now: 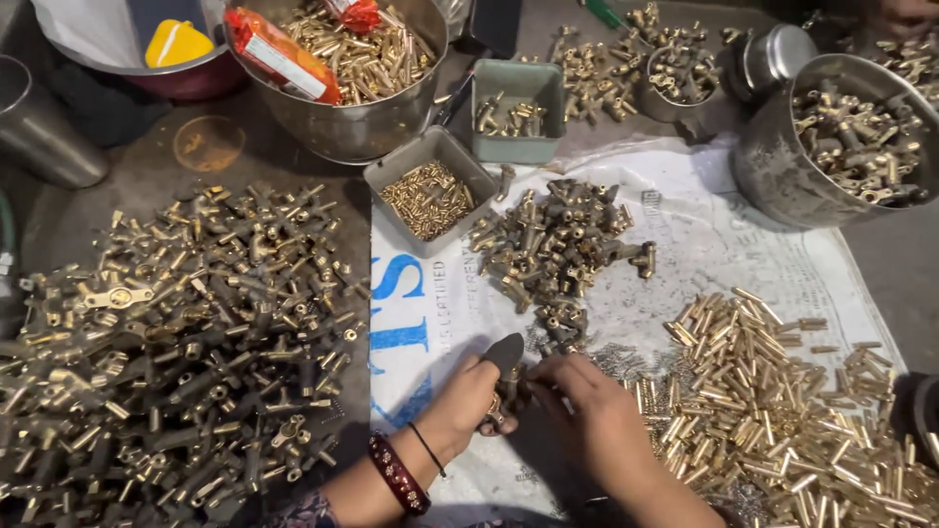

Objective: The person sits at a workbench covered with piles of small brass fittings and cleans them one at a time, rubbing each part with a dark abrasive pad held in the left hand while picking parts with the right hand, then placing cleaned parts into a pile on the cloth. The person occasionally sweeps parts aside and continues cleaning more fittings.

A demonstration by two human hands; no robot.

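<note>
Brass fitting (511, 388) pinched between left hand (468, 396), right hand (592, 411) fingertips.

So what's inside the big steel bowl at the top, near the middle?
The steel bowl holds a heap of brass tubes, with an orange packet and a red packet lying on top. Whatever lies beneath the packets and heap is hidden.

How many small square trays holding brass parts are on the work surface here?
2. A grey tray of small brass pieces sits above the hands; a green tray with fewer parts lies just beyond it. Others may be out of frame.
</note>
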